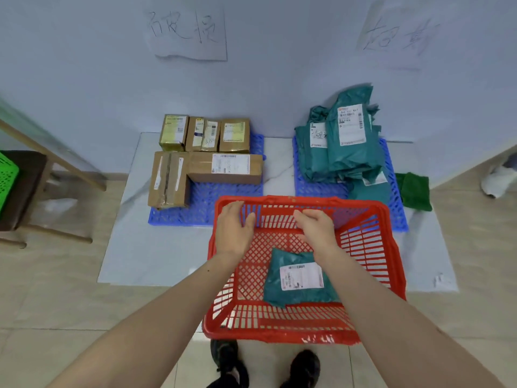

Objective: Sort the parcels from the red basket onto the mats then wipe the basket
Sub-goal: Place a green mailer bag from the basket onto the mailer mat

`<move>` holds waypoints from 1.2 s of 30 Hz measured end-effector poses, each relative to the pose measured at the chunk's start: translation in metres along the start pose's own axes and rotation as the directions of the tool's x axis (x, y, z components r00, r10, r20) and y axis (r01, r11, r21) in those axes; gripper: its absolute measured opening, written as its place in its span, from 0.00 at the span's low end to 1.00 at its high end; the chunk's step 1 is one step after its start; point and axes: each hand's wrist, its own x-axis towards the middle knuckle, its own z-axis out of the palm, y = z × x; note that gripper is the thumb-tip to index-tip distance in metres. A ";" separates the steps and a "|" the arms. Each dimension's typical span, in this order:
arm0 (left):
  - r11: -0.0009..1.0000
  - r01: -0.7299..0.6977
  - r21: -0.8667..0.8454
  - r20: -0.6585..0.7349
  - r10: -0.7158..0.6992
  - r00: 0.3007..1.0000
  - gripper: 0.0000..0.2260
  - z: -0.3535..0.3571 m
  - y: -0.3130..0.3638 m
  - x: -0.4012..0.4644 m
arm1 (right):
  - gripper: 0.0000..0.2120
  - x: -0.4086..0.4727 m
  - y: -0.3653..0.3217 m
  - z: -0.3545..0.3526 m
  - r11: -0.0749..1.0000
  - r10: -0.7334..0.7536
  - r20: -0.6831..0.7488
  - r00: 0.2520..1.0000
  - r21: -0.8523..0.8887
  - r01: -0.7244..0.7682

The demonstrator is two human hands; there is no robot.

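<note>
Sorting looks nearly done: one teal parcel point(300, 278) remains in the red basket point(372, 247). Left hand point(233, 228) grasps its far rim; right hand point(316, 228) hovers released. Wiping remains.

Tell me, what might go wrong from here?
The teal bags on the right mat are piled high and leaning, so adding the last bag from the red basket might topple them. Both the left hand and the right hand are at the basket's far rim; tipping it could slide the bag out.
</note>
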 end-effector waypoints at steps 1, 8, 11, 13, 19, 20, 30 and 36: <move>1.000 0.013 -0.004 0.006 -0.013 1.000 0.19 0.006 0.002 -0.007 | 0.11 0.001 0.006 -0.008 1.000 0.002 0.004 1.000 0.002 -0.002; 0.993 0.119 0.014 0.034 -0.120 0.992 0.19 0.070 0.006 -0.060 | 0.18 0.009 0.045 -0.077 0.996 0.013 0.049 0.999 -0.092 -0.009; 0.965 0.259 0.030 0.081 -0.260 0.962 0.22 0.096 0.001 -0.076 | 0.17 0.020 0.062 -0.095 0.987 0.042 0.083 0.996 -0.160 -0.029; 0.937 0.346 0.052 0.118 -0.350 0.929 0.25 0.110 -0.005 -0.081 | 0.19 0.027 0.074 -0.103 0.978 0.060 0.091 0.994 -0.205 -0.040; 0.828 0.558 0.065 0.271 -0.552 0.788 0.29 0.137 -0.029 -0.074 | 0.20 0.047 0.098 -0.117 0.922 0.115 0.117 0.986 -0.383 -0.062; 0.812 0.579 0.072 0.286 -0.573 0.768 0.30 0.142 -0.032 -0.071 | 0.20 0.051 0.099 -0.118 0.905 0.122 0.131 0.984 -0.422 -0.056; 0.707 0.698 0.111 0.365 -0.683 0.633 0.29 0.188 -0.067 -0.043 | 0.30 0.114 0.133 -0.084 0.433 0.067 0.428 0.901 -0.827 0.360; 0.679 0.732 0.058 0.378 -0.693 0.614 0.21 0.204 -0.087 -0.039 | 0.36 0.140 0.157 -0.071 0.268 0.086 0.467 0.880 -0.861 0.431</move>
